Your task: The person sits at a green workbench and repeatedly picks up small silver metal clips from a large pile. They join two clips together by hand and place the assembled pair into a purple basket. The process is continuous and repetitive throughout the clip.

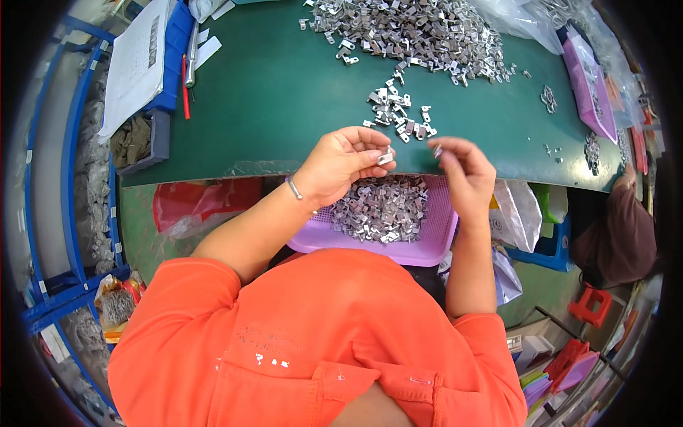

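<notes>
My left hand (346, 162) pinches a small bent metal bracket (385, 157) between thumb and fingertips, just over the table's front edge. To its right, my right hand (464, 171) is closed in a pinch, with a small metal piece (437, 151) at its fingertips, too small to name. Beneath both hands sits a purple plastic basket (416, 253) holding many similar brackets (380, 213). A small cluster of loose brackets (398, 110) lies on the green table (270, 92) just beyond my hands, and a big heap of them (420, 35) spreads farther back.
A pink bin (589, 85) and small chain-like bundles (548, 99) lie on the right. At left are a blue tray with papers (139, 64), a red pen (186, 89) and a grey box with cloth (135, 142). Another person's brown sleeve (622, 235) shows at far right.
</notes>
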A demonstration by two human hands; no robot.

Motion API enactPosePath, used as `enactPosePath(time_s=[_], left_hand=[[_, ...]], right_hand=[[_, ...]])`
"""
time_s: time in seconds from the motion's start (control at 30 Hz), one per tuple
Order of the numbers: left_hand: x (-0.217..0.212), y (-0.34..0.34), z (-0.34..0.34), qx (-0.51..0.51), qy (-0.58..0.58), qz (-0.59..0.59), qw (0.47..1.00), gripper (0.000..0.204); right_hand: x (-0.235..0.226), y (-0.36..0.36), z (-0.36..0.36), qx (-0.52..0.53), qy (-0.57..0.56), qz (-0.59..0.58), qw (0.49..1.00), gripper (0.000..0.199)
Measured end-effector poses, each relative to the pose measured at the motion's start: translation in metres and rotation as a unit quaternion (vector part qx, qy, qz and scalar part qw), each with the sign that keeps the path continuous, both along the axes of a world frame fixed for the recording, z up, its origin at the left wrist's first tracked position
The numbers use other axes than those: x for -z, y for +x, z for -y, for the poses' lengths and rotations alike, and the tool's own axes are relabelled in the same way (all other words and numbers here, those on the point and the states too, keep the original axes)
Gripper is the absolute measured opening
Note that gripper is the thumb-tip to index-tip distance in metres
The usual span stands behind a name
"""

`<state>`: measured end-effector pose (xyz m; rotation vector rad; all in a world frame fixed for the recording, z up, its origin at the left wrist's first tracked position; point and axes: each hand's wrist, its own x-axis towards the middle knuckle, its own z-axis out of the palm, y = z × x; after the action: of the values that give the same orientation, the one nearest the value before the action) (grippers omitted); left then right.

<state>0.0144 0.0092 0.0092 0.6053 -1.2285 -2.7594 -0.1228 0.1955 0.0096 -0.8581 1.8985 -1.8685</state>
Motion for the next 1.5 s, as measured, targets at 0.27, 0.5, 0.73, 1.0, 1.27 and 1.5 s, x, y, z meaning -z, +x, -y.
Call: enactPosePath(time_s=[0.27, 0.5, 0.73, 1.0, 1.27, 1.5], left_hand=[[-0.004, -0.031, -0.016, -0.07, -0.679, -0.138, 0.718, 0.026], [0.012, -0.039, -0.009, -0.072, -0.74, -0.127, 0.656, 0.017], [0.001, -0.023, -0.015, -0.043, -0.681, -0.145, 0.716, 0.013], [-0.008, -0.019, -0.015, -0.02, -0.686, -0.147, 0.712, 0.018], [0.013, -0.062, -0.013, -0.062, -0.777, -0.14, 0.611, 0.017], [-0.001, -0.021, -0.024, 0.028, -0.759, -0.194, 0.621, 0.017]], right_hand=[[0.016, -0.013, 0.016, 0.081, 0.158, -0.325, 0.929, 0.02], [0.006, -0.019, -0.011, -0.146, 0.045, -0.005, 0.988, 0.015], [0.01, -0.015, 0.026, 0.036, 0.15, -0.294, 0.943, 0.022], [0.0, -0.018, 0.01, -0.029, 0.123, -0.142, 0.982, 0.014], [-0.003, -0.021, 0.013, -0.041, 0.163, -0.178, 0.97, 0.01], [-0.001, -0.03, 0.03, 0.042, 0.121, -0.291, 0.948, 0.019]])
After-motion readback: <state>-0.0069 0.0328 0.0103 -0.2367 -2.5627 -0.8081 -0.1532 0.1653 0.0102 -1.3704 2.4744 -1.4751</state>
